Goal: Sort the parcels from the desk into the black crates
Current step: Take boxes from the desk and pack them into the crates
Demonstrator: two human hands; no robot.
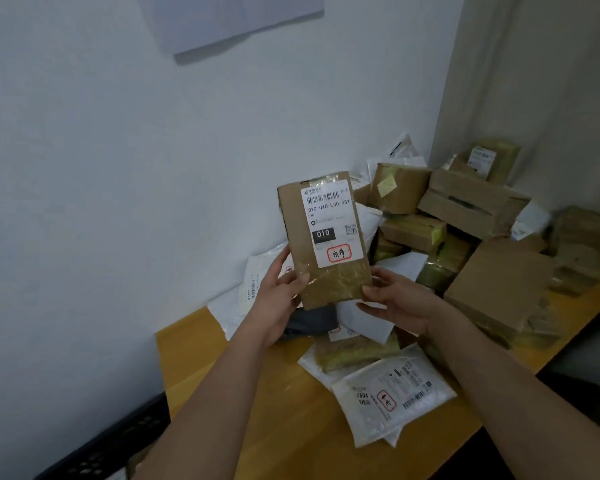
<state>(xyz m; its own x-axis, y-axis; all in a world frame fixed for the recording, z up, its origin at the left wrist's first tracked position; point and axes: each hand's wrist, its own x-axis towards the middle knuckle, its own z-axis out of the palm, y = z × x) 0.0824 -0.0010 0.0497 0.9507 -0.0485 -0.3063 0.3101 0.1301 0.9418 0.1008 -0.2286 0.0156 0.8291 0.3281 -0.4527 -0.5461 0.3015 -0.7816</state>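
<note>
We hold brown parcel (321, 237) upright, label facing us | left grip (279, 289) pinching its lower-left edge | right grip (394, 299) pinching lower-right corner | above tabletop (257, 393) pile

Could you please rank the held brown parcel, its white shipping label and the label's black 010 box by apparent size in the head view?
1. Held brown parcel
2. White shipping label
3. Black 010 box

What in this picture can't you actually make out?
- Black crate, head view: cut off by the bottom edge; its inside is unseen.
- Fine print on the held parcel: too small.
- Dark item below it: mostly hidden by the left hand and the parcel.
- Back of the parcel pile: dim, blurred.
</note>
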